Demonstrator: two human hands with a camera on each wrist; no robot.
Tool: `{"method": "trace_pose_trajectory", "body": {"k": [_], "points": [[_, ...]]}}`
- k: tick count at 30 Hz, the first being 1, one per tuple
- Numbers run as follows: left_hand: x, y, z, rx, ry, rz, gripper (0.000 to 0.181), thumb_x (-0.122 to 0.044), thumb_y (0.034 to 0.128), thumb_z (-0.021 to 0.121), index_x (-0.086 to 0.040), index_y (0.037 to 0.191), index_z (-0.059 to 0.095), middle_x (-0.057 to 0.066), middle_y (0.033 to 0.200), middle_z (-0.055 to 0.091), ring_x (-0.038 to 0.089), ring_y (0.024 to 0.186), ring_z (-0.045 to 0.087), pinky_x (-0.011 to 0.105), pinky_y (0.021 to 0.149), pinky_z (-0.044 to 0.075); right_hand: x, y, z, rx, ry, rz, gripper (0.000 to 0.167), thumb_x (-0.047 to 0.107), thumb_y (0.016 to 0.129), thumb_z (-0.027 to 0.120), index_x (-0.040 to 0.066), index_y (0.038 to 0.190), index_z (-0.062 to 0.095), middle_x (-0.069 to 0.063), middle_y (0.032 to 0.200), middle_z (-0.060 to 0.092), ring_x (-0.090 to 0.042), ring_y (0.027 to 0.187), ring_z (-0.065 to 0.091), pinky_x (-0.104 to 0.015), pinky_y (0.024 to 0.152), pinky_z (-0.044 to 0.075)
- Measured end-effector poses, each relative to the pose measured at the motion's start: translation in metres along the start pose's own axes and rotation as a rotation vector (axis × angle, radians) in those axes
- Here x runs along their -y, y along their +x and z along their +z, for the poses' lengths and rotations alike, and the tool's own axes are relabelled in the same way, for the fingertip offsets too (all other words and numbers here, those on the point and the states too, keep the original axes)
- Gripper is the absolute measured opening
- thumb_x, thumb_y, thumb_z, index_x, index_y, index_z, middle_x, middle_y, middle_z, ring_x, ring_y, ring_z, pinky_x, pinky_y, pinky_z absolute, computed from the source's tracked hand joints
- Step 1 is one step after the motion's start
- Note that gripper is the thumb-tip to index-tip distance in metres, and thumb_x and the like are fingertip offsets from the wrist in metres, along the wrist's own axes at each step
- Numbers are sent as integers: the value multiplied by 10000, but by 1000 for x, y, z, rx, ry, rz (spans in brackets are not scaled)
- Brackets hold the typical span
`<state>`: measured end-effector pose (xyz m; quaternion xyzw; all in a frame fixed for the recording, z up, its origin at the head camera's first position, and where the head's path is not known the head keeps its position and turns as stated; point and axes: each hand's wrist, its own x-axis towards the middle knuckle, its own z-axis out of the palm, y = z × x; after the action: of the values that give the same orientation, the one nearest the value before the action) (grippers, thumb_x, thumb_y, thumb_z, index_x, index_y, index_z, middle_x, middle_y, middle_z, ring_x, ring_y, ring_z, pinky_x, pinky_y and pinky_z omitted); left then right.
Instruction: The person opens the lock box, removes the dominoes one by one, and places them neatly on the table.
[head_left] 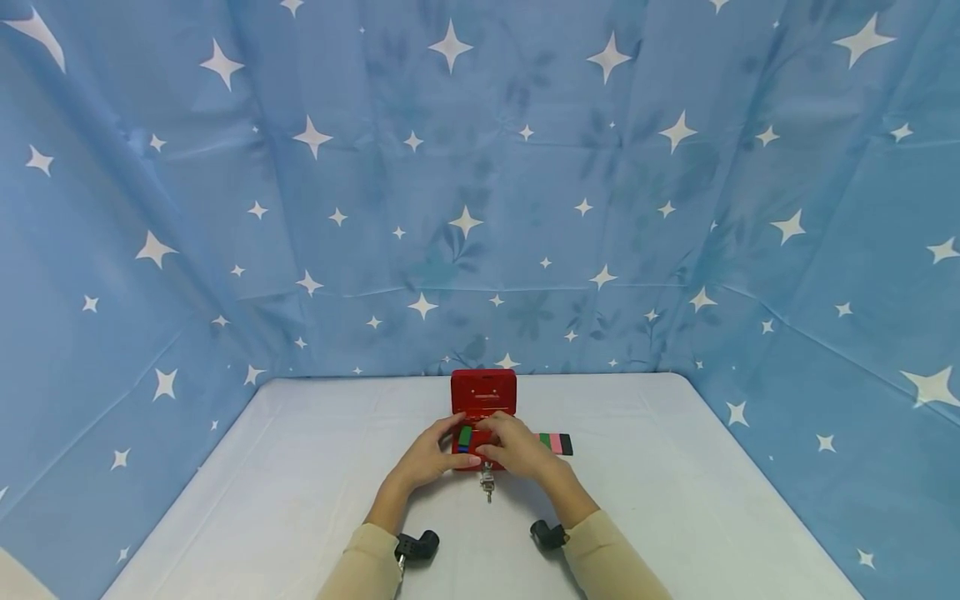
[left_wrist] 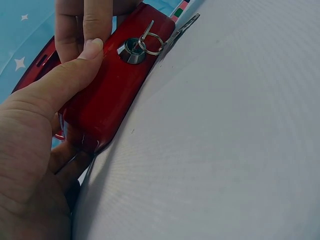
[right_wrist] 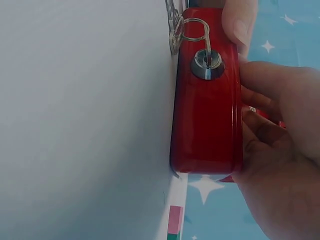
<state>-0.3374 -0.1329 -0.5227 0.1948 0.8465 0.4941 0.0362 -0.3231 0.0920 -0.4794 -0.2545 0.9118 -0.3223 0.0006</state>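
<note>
A small red metal cash box (head_left: pixel 483 385) stands on the table with its lid raised. My left hand (head_left: pixel 426 458) grips its left end, the thumb over the front rim and the other fingers round the side. The right hand (head_left: pixel 521 446) reaches over the right part of the box, fingertips down inside; whatever they touch there is hidden. Inside on the left, a green block (head_left: pixel 465 436) and a blue piece (head_left: pixel 462 450) show between the hands. On the front, a key sits in the round lock (left_wrist: pixel 131 51), with more keys (right_wrist: pixel 176 36) hanging from its ring.
To the right of the box lies a row of green, pink and black pieces (head_left: pixel 556 443), partly behind the right hand. A white cloth covers the table (head_left: pixel 300 467). Blue star-patterned curtains (head_left: pixel 480 167) stand at the back and both sides.
</note>
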Motion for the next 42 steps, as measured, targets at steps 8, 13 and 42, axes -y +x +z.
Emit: {"method": "trace_pose_trajectory", "body": {"k": [8, 13, 42], "points": [[-1, 0, 1, 1, -10, 11, 917, -470, 837, 855, -173, 1593, 430, 131, 1636, 426, 412, 1506, 402, 621, 1189, 392, 1, 3, 1, -9, 34, 15, 455, 199, 949, 774, 44, 1359, 651, -124, 1258, 657, -216, 1039, 654, -424, 915, 625], [-1, -1, 3, -1, -19, 11, 930, -476, 833, 856, -167, 1596, 423, 132, 1642, 417, 411, 1512, 395, 622, 1197, 381, 1, 5, 2, -18, 37, 15, 445, 186, 939, 783, 36, 1340, 661, -133, 1255, 664, -226, 1027, 664, -437, 918, 624], [1, 0, 0, 1, -26, 33, 905, -405, 838, 872, -158, 1590, 433, 111, 1644, 423, 388, 1529, 378, 604, 1223, 350, -3, 23, 7, 25, -25, -9, 384, 190, 938, 787, 41, 1282, 704, -139, 1231, 683, -225, 1035, 682, -439, 966, 611]]}}
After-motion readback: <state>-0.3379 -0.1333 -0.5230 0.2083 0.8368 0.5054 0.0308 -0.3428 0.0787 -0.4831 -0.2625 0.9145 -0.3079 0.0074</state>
